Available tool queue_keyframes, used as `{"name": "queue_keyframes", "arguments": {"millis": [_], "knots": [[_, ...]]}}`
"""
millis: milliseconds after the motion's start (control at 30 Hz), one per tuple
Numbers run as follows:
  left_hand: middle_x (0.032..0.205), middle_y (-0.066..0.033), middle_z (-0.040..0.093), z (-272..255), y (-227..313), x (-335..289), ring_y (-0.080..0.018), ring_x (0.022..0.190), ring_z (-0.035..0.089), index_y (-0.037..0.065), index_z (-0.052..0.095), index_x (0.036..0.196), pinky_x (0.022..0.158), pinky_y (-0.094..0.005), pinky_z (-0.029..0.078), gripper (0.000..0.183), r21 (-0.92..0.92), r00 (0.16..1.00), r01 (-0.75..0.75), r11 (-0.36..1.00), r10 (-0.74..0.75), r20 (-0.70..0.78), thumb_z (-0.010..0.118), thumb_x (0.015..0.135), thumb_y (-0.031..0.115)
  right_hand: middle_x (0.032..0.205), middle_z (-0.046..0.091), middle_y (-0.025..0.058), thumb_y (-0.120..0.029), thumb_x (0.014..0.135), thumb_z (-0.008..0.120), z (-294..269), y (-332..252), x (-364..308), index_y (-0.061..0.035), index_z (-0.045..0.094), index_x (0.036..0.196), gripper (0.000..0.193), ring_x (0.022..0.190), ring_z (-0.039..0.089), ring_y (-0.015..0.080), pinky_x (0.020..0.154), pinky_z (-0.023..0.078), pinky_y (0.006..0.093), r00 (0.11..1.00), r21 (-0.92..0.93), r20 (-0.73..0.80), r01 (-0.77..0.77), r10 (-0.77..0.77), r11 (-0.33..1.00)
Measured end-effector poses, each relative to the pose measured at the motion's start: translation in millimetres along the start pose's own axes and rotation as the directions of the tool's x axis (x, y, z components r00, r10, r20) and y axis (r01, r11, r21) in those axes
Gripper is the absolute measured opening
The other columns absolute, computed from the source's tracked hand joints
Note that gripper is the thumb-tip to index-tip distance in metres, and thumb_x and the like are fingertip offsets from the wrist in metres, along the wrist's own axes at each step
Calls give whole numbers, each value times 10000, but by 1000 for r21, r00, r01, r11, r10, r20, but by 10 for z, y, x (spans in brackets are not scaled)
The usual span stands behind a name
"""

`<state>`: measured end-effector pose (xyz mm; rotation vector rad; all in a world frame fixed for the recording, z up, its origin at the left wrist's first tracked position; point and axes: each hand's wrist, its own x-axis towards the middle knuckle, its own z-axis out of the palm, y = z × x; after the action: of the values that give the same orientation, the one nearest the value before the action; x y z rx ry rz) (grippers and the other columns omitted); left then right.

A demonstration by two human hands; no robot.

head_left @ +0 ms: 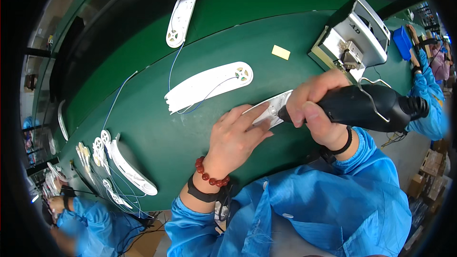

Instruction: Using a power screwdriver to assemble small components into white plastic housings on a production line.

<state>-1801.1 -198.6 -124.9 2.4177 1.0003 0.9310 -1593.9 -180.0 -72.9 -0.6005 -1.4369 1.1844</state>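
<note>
My right hand (pixel 316 109) is closed around a black electric screwdriver (pixel 364 107) with a wire hanging hook. The screwdriver lies nearly level, its tip down at a white plastic shell (pixel 274 107) on the green table. My left hand (pixel 238 135) grips that shell and keeps it against the tabletop, fingers across it and thumb along its near side. Both hands cover parts of the shell, and any screw under the tip is hidden. Beyond my hands lies a longer white curved shell (pixel 209 85) with a round, slotted end and a thin blue wire.
Another white shell (pixel 182 19) lies farther back, linked by blue wire. White parts with wires (pixel 126 164) cluster at the left. A grey-and-white machine (pixel 354 38) stands at the back right near a yellow slip (pixel 281 52). Co-workers in blue sleeves (pixel 426 100) sit on both sides; a blue bin (pixel 402 43) is at right.
</note>
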Motion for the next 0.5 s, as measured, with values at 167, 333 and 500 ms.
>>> {"name": "queue_keyframes", "arguments": {"millis": [167,333,500], "knots": [[1197,-30,671,8,47,-5,-231,997,635,108,746,879,757,-351,547,235,29,1000,9,1000,-10,29,807,667,190,700,559,91,-17,900,604,40,68,-54,-43,392,1008,239,580,561,149,544,488,280,992,-98,-99,70,-80,993],[1190,-32,672,1,105,-5,-237,1000,638,100,755,891,751,-341,552,238,71,997,29,997,-34,67,814,679,190,762,605,118,49,846,626,-75,-52,92,-25,442,967,232,636,608,142,568,507,275,996,-40,93,-4,8,999],[1228,-28,651,6,119,57,-247,974,635,108,737,960,752,-344,555,289,143,995,12,990,-26,94,812,694,190,681,588,93,-33,892,628,-210,-84,353,-36,473,908,155,544,585,143,498,489,283,996,199,-43,90,-83,976]]}}
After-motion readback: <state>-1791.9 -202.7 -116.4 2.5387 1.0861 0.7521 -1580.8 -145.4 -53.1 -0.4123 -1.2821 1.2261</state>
